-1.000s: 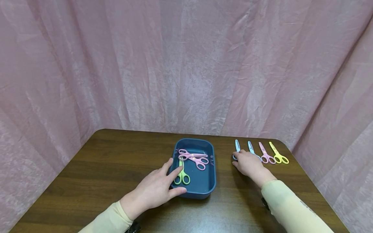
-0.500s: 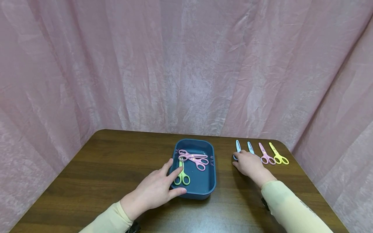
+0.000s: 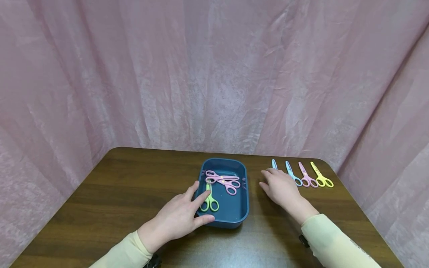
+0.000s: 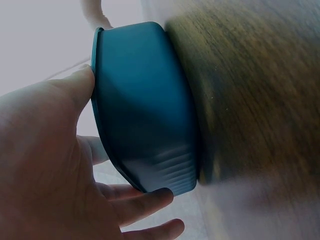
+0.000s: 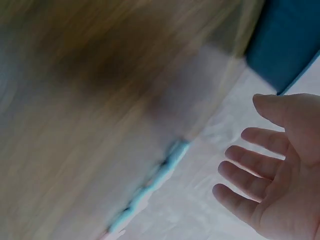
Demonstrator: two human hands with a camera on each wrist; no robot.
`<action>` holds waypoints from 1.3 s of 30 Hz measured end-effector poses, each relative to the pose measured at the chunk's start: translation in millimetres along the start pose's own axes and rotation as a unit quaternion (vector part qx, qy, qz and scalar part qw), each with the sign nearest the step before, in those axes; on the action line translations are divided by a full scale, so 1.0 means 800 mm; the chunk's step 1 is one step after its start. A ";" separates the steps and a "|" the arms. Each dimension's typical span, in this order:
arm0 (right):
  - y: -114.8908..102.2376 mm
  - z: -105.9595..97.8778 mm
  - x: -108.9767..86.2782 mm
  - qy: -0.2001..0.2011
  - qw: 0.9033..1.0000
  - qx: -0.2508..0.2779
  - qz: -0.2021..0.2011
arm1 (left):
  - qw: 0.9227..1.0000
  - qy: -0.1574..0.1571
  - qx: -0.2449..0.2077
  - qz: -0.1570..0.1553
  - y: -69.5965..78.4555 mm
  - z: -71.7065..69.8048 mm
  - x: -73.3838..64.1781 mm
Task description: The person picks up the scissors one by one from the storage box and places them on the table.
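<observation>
My left hand point(image 3: 177, 217) rests at the near left corner of a blue plastic bin point(image 3: 231, 219), fingers spread. In the left wrist view the thumb point(image 4: 82, 82) touches the bin's rim and other fingers reach along its side. Inside lie green scissors point(image 3: 210, 201), partly behind my fingers, and two pink scissors point(image 3: 218, 178) that overlap. My right hand point(image 3: 279, 186) hovers over the table at the right, fingers loosely extended with nothing in them, as the right wrist view shows. Beyond it, blue scissors point(image 3: 274, 164) are mostly hidden, only the blade end showing.
To the right of that hand lie more scissors in a row: blue point(image 3: 293, 173), pink point(image 3: 307, 175) and yellow point(image 3: 321, 175). They are near the back right of the brown wooden table point(image 3: 134, 178). A pink curtain point(image 3: 214, 74) hangs behind the table's back edge.
My right hand has lifted and shifted left from the blue scissors, uncovering the second blue pair's handles. The left hand and bin have stayed in place.
</observation>
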State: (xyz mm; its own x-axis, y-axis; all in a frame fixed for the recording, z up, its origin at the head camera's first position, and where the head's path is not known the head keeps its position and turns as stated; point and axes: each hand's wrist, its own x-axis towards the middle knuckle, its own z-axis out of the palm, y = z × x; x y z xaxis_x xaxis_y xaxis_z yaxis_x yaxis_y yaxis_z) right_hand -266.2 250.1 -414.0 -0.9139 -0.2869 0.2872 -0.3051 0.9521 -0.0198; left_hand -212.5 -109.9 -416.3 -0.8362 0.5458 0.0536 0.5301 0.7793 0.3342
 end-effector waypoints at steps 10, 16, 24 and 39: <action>-0.054 -0.011 0.007 0.077 0.993 0.032 -0.087 | 1.000 0.003 0.004 0.005 0.000 0.001 0.001; -0.079 -0.008 0.014 0.057 0.992 0.035 -0.108 | 1.000 0.005 0.005 0.011 -0.001 0.001 0.001; -0.101 0.005 0.028 0.013 0.992 0.029 -0.120 | 1.000 0.017 0.014 0.015 -0.001 0.001 -0.002; -0.123 0.028 0.052 -0.086 0.987 0.006 -0.134 | 1.000 0.017 0.017 0.020 -0.004 0.002 -0.001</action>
State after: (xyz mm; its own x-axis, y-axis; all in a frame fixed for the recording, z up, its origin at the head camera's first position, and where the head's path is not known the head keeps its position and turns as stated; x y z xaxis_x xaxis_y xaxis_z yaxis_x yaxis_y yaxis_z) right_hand -280.4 142.2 -421.1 -0.8316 -0.5430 0.1167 -0.5443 0.8386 0.0231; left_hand -213.1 -112.1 -419.0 -0.8177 0.5672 0.0981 0.5679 0.7672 0.2983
